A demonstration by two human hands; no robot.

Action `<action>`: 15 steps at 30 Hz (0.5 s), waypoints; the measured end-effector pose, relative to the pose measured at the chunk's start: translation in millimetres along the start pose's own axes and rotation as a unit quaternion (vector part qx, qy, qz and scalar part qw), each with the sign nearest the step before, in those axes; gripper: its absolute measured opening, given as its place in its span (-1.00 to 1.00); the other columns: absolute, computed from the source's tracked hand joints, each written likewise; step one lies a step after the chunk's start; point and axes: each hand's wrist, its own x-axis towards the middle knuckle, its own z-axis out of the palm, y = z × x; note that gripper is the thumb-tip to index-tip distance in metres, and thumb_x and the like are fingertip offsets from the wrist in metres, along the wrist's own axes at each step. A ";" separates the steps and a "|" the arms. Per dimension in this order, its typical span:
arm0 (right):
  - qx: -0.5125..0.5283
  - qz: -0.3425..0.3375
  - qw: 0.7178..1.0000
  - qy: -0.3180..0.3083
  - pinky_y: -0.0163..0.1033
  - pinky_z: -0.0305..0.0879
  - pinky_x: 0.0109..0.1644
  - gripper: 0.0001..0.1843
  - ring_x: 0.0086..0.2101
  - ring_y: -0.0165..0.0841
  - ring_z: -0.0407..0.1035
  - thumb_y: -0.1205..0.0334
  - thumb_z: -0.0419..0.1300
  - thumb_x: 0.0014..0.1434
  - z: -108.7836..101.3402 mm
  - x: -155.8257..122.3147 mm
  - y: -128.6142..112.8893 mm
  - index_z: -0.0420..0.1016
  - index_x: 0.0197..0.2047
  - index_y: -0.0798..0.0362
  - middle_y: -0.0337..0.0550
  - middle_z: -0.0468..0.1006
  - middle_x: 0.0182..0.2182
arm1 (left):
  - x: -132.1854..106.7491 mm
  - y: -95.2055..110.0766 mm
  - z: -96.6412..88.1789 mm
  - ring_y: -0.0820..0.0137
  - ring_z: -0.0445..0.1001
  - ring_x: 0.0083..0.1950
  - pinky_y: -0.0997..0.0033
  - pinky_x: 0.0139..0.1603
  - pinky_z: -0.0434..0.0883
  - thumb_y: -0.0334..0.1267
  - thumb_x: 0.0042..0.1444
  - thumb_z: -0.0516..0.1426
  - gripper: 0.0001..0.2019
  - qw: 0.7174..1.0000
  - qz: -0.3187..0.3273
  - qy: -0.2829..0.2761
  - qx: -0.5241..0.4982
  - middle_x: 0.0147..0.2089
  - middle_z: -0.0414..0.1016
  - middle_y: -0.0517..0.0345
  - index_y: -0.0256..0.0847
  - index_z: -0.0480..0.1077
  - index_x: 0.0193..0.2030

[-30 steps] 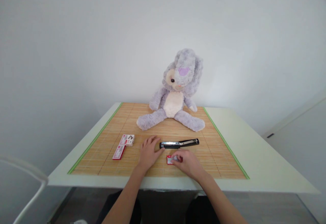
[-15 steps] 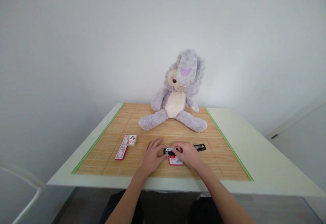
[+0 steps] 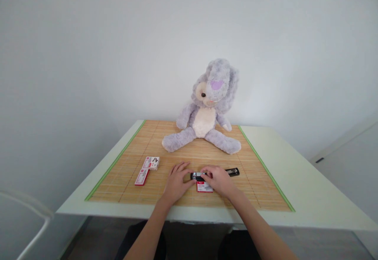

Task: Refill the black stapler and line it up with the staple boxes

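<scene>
Both hands rest low on the bamboo mat [image 3: 260, 189] near the front edge of the white table [image 3: 310, 197], forearms entering from the bottom of the frame and converging. Left hand [image 3: 176, 182]: palm down, fingers extended and slightly spread, gripping nothing, thumb side lying against the near left end of the black stapler [image 3: 232, 171]. Right hand [image 3: 217, 179]: palm down, fingers curled inward over the stapler's middle. It hides that section, so it cannot be determined whether the fingers pinch the stapler or anything else. Only the stapler's shiny left end between the two hands and its dark right tip beyond the right hand's knuckles are visible. It lies flat, crosswise on the mat. A small red-and-white staple box [image 3: 203, 188] lies just on the near side of the stapler, partly covered by the right hand; its print is too small to read. Well to the left of the left hand lie a red box [image 3: 141, 177] and a white box [image 3: 154, 162], touching at a corner. A grey plush rabbit [image 3: 206, 114] sits at the mat's far edge.
</scene>
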 end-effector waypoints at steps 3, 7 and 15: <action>-0.006 0.000 1.000 0.001 -0.31 0.10 -0.30 -0.83 -0.40 -0.36 0.39 0.15 0.26 0.33 -1.5 -0.1 -1.5 0.69 -0.09 -0.08 -0.26 0.62 -0.40 | 0.2 -0.4 0.3 0.16 0.18 0.52 -0.06 0.54 0.03 -0.03 0.19 0.33 -0.68 1.000 0.000 0.000 -0.001 0.47 0.34 0.26 0.15 0.56 0.09; -0.013 -0.003 1.000 -0.002 -0.31 0.14 -0.27 -0.81 -0.35 -0.36 0.44 0.13 0.26 0.34 -7.3 -2.0 -3.7 0.70 -0.06 -0.13 -0.25 0.66 -0.34 | 0.8 -0.4 0.4 0.16 0.18 0.52 -0.06 0.55 0.03 -0.04 0.19 0.33 -0.68 1.000 0.001 -0.001 -0.002 0.47 0.34 0.25 0.15 0.57 0.09; -0.043 0.042 0.998 0.013 -0.28 0.04 -0.35 -0.81 -0.43 -0.34 0.43 0.07 0.26 0.33 -12.6 -9.8 0.3 0.72 -0.18 -0.14 -0.25 0.65 -0.43 | 0.6 0.4 -0.8 0.17 0.19 0.51 -0.05 0.53 0.06 -0.01 0.18 0.33 -0.68 1.000 0.004 0.002 -0.005 0.45 0.36 0.27 0.16 0.57 0.08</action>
